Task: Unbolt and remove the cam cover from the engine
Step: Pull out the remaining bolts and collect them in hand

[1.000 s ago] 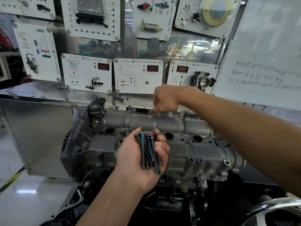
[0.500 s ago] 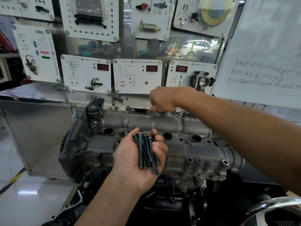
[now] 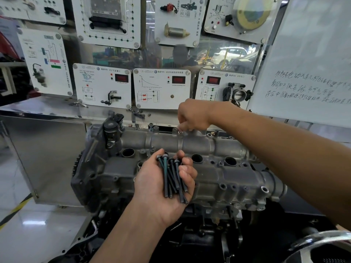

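The grey cam cover [image 3: 199,143] lies across the top of the engine [image 3: 228,183] in the middle of the view. My left hand [image 3: 161,186] is palm up in front of it and holds a bundle of several long dark bolts [image 3: 171,177]. My right hand [image 3: 191,115] reaches over the cover's far edge, fingertips curled down and pinching a bolt head [image 3: 180,132] at a boss there. Another bolt [image 3: 151,126] stands raised in the far edge to the left. Several bolt holes along the near side look bare.
A black sensor [image 3: 112,130] sits on the cover's left end. Behind the engine stand a metal shelf [image 3: 47,109] and white training panels [image 3: 161,88], with a whiteboard [image 3: 307,63] at right. A chrome curved bar [image 3: 322,238] is at bottom right. Shiny floor lies to the left.
My right hand has stayed at the same far-edge bolt, its fingers shifting slightly. The left hand keeps its bolt bundle in place. The view has drifted a little.
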Available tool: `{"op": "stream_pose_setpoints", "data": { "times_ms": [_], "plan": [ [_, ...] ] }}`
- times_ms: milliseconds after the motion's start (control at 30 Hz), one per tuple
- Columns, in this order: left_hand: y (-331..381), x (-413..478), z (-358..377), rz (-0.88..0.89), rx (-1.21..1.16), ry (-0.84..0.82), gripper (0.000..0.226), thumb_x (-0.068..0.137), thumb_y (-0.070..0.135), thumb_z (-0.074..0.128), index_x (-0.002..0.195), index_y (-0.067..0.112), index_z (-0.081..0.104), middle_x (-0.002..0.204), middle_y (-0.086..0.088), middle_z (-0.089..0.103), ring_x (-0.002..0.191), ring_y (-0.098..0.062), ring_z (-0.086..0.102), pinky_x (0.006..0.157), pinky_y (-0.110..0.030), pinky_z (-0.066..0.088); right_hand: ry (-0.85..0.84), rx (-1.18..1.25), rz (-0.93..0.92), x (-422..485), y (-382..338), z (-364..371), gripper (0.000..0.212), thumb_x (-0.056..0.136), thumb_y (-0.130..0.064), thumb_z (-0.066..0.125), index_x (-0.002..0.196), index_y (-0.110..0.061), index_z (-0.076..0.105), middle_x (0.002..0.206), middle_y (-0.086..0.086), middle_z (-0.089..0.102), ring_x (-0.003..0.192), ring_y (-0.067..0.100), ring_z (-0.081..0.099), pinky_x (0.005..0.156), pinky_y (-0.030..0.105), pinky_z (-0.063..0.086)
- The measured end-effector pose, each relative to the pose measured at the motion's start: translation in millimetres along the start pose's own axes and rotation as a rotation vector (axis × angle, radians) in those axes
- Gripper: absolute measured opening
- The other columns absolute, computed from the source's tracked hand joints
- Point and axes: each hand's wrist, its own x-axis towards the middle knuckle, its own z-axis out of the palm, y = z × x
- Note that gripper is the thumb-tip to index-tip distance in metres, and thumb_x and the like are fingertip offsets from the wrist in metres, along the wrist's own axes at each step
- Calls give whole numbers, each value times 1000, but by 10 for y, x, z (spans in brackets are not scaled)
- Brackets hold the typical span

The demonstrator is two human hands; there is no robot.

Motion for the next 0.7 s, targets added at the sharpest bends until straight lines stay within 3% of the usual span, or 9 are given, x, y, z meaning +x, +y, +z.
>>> {"op": "stream_pose_setpoints", "data": {
  "times_ms": [100,200,300,367,500,567,700],
  "plan": [
    [2,-14,-6,6,5,-1,49,99,45,42,76,6,61,67,-6,52,41,-12,48,32,-18,44,9,35,-39,5,-46,24,6,87,-13,69,90,-14,73,75,-8,65,78,19,65,74,30,54],
    [-2,-14,-3,5,1,2,48,98,45,42,76,6,61,67,-5,52,42,-12,48,33,-18,44,17,78,-37,-3,-17,35,22,85,-12,70,106,-17,71,80,-14,60,77,11,60,72,23,46],
    [-8,-16,-2,7,10,3,48,99,45,42,76,7,60,66,-5,52,41,-12,49,32,-18,44,18,-10,-6,3,14,61,28,90,-35,66,89,-7,70,80,6,70,75,26,62,72,33,53],
    [-6,-19,-5,11,12,5,47,99,44,41,77,7,60,67,-5,52,42,-12,48,32,-18,44,15,-24,-7,8,7,72,37,93,-34,62,80,1,67,77,18,69,68,34,58,66,34,51],
    [-7,-19,-1,10,8,5,48,99,45,41,76,7,60,68,-5,51,42,-12,48,32,-18,44,21,-17,-83,22,-23,75,10,86,-12,64,85,-5,72,80,9,72,78,30,65,74,38,56],
    [-4,-16,-2,9,13,7,49,99,45,41,75,7,60,67,-5,51,41,-12,48,32,-18,44,40,-7,-104,9,-47,85,11,81,-4,61,84,-5,71,80,9,71,78,29,65,73,38,56],
    [-2,-12,-1,8,17,4,50,99,45,41,75,7,61,66,-5,51,41,-12,48,32,-18,44,81,26,-111,-15,-40,90,10,87,-12,64,86,-9,73,80,4,72,76,23,65,76,38,56]
  ]
}}
